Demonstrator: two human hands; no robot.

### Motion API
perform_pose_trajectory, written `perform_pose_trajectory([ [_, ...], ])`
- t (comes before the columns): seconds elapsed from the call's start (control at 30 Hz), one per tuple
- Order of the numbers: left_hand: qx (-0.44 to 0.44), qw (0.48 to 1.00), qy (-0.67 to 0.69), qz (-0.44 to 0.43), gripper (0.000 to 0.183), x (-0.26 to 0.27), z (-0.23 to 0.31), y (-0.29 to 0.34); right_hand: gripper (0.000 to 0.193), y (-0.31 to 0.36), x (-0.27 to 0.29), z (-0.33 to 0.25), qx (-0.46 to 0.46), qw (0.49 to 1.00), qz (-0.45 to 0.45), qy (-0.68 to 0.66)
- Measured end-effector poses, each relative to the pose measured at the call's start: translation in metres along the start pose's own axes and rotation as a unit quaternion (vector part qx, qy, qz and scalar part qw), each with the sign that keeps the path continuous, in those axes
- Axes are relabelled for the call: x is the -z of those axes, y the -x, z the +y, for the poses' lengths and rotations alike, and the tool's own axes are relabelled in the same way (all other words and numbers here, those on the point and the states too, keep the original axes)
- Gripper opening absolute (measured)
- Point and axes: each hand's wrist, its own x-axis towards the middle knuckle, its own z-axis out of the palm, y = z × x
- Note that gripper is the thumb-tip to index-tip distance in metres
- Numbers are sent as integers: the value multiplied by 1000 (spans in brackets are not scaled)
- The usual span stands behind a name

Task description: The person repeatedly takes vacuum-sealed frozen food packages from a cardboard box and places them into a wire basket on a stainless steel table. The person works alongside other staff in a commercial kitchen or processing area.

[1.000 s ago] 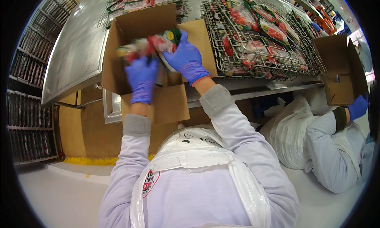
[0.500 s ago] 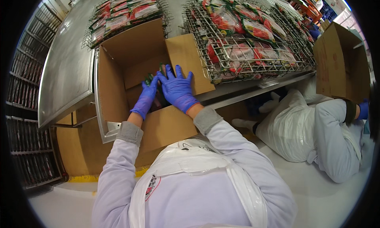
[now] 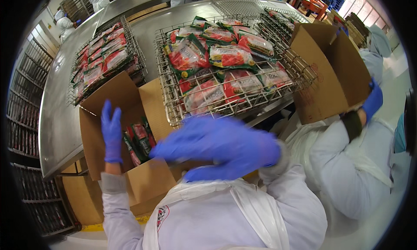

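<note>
An open cardboard box stands at the left on the table's near edge, with several red-and-green plastic packets upright inside it. My left hand, in a blue glove, is open at the box's left side, its fingers pointing up and nothing in it. My right hand, also blue-gloved, is smeared by motion between the box and the wire basket. Its fingers stretch to the left with the thumb apart, and no held thing shows. Red-and-white packets with green edges are heaped in that basket.
A second wire basket of packets lies at the back left of the steel table. To the right, a co-worker's gloved hand holds another open cardboard box. Racks line the left side.
Both hands have left the packets inside the box. My left hand moved to its left side; my right swung out to the right. The view has shifted, and the co-worker's box is nearer the basket.
</note>
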Motion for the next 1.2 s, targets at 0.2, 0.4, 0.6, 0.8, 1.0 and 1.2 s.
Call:
perform_pose_trajectory([
  [0.2,-361,887,-138,-253,50,-126,199,-106,35,42,117,49,-175,940,181,232],
  [0.4,-409,692,-302,-512,79,-210,190,-183,42,57,152,60,-177,921,131,320],
  [0.6,-177,686,-288,-645,78,-241,206,-197,47,93,183,46,-254,896,167,324],
  [0.8,-337,577,-448,-594,47,-207,228,-186,52,92,206,46,-327,886,156,291],
  [1.0,-143,817,-127,-544,41,-209,254,-204,59,73,235,80,-379,866,95,311],
  [1.2,51,740,-69,-667,33,-297,218,-184,54,32,260,155,-396,823,-18,406],
])
